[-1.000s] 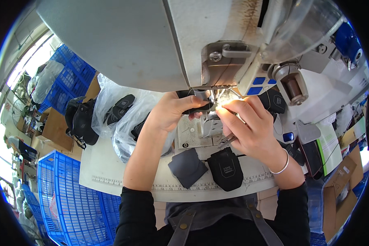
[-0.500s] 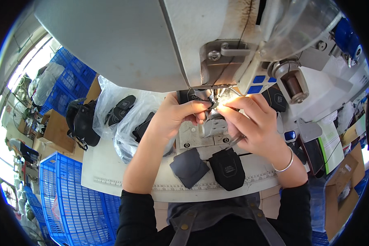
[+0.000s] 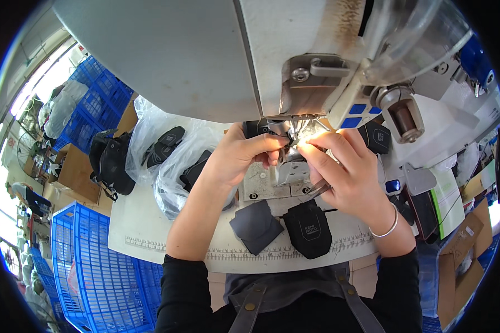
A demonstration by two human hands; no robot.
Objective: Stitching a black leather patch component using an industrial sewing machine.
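Both hands meet under the lit needle area (image 3: 300,133) of a sewing machine (image 3: 166,55). My left hand (image 3: 240,158) is closed in a pinch at the left of the presser foot; what lies between thumb and finger is too small to make out. My right hand (image 3: 344,166) pinches close to the needle from the right, its fingertips washed out by the lamp. A slim grey metal tool (image 3: 318,191), its kind unclear, sticks out from under the curled fingers of that hand. Before the metal plate (image 3: 261,183) lie a black fabric pouch piece (image 3: 308,230) and a folded dark grey fabric piece (image 3: 255,226).
A clear plastic bag (image 3: 169,194) with black pieces lies left on the white table (image 3: 144,227), whose front edge bears a ruler strip. Blue crates (image 3: 103,272) stand at the left. A thread spool (image 3: 403,116) hangs upper right; a cardboard box (image 3: 461,255) sits lower right.
The view has shifted slightly, so the machine head appears a little farther right. Both hands keep their pinches near the needle; the metal tool in my right hand shows slightly more.
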